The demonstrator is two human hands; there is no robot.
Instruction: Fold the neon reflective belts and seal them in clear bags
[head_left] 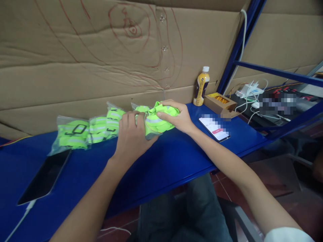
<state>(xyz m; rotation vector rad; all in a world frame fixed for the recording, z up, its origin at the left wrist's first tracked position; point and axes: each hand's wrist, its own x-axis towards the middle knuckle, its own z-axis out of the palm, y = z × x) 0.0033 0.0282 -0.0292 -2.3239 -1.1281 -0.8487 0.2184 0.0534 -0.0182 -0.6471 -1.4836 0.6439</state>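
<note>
Neon green folded fabric with pale stripes (158,122) is in my hands near the back of the blue table. My right hand (176,116) grips its right side, thumb across the front. On its left side, my left hand (135,131) is closed around the fabric and its clear plastic, with the fingertips partly hidden. Clear bags of similar green fabric stand in a row to the left: a leftmost bag (73,133) with a black mark, a middle bag (98,129), and another bag (114,116) beside my left hand.
A dark tablet (46,176) with a white cable lies at the left. On the right are a lit phone (214,128), a yellow bottle (201,86) and an open cardboard box (219,104). Cardboard (88,77) lines the back; blue frame bars (277,72) stand at the right.
</note>
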